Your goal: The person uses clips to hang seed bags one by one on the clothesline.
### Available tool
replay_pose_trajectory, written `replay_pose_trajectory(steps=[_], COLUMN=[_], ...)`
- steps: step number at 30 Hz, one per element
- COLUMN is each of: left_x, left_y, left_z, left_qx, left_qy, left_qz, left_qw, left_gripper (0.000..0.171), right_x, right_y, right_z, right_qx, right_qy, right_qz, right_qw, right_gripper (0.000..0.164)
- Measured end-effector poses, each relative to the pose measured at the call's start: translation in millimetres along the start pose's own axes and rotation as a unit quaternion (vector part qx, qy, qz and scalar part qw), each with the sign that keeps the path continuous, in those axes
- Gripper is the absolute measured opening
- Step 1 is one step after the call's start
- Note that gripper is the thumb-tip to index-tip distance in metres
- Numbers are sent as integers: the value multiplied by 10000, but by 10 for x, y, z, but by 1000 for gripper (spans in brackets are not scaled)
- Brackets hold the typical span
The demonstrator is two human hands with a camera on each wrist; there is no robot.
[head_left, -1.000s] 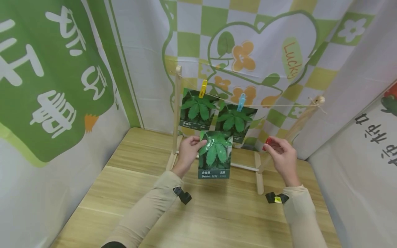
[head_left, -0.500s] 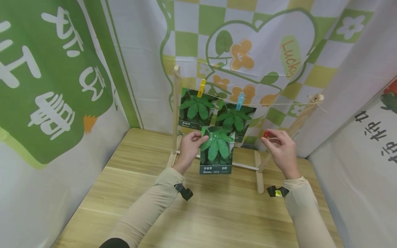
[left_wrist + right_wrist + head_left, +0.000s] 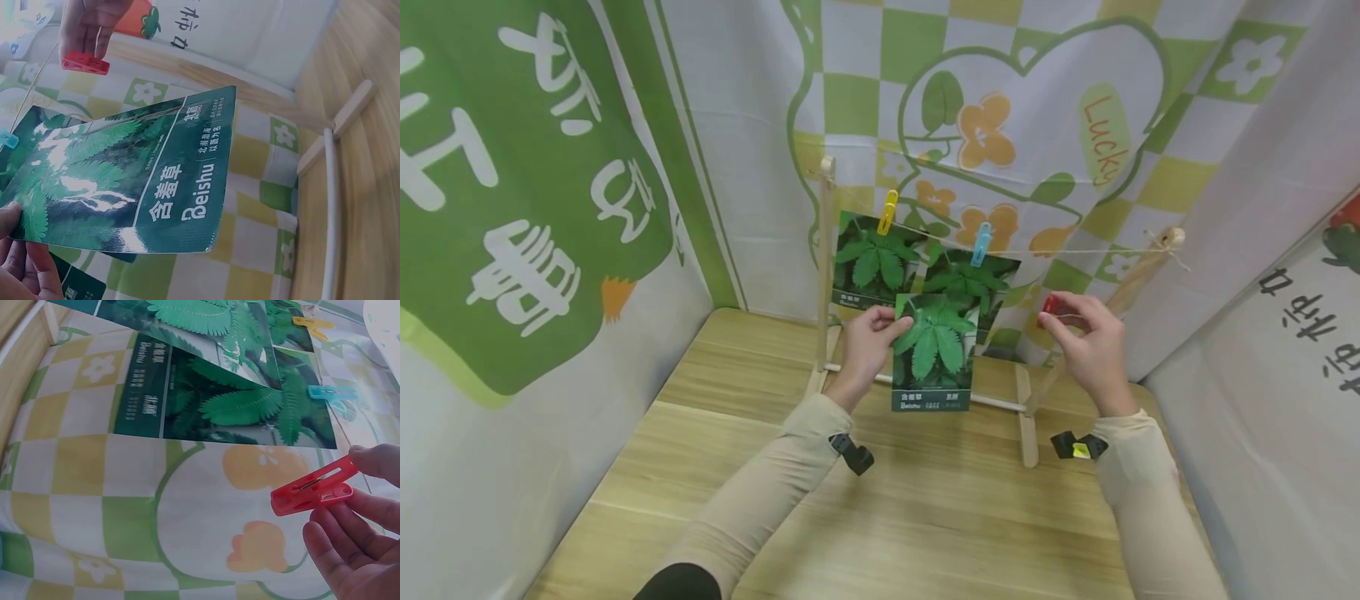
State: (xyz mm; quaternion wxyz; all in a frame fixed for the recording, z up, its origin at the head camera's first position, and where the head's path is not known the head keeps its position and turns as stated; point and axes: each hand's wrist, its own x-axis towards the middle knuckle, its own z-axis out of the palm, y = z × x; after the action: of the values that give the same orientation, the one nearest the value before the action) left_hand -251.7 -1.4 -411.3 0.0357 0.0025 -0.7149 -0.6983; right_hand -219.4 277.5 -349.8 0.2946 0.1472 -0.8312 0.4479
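Note:
My left hand (image 3: 868, 346) pinches the left edge of a green seed packet (image 3: 932, 358) with a fern-like leaf picture, held upright in front of the rack. In the left wrist view the packet's glossy front fills the middle, thumb on its face. To the right, my right hand (image 3: 1093, 346) pinches a red clothespin (image 3: 312, 487) by its handle ends. Two similar packets hang from a string (image 3: 1075, 252): one under a yellow clothespin (image 3: 888, 212), the other under a blue clothespin (image 3: 981, 244). The held packet partly covers both hanging ones.
The string runs between a left wooden post (image 3: 826, 267) and a right post (image 3: 1138, 271). A white rod (image 3: 1000, 403) joins the rack's feet above the wooden table (image 3: 925, 508). A checkered curtain (image 3: 917, 50) hangs close behind, with printed cloth on both sides.
My left hand has raised the seed packet and shifted it slightly right. My right hand has moved up a little with the red clothespin. The hanging packets stay in place.

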Motion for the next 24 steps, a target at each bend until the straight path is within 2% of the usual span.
replay_pose_trajectory(steps=[6, 15, 24], left_x=[32, 78, 87], left_y=[28, 100, 207], left_z=[78, 181, 278], left_qx=[-328, -428, -653], left_qy=[-150, -259, -519], left_qz=[-11, 112, -7], left_qw=[9993, 9987, 9965], left_gripper=[27, 28, 28], right_x=[86, 211, 351], right_y=[-48, -141, -272], right_z=[-58, -156, -231], right_qx=[-80, -92, -115], right_qy=[28, 182, 310], right_qz=[-125, -191, -329], right_qw=[9999, 9996, 9989], right_gripper=[29, 28, 28])
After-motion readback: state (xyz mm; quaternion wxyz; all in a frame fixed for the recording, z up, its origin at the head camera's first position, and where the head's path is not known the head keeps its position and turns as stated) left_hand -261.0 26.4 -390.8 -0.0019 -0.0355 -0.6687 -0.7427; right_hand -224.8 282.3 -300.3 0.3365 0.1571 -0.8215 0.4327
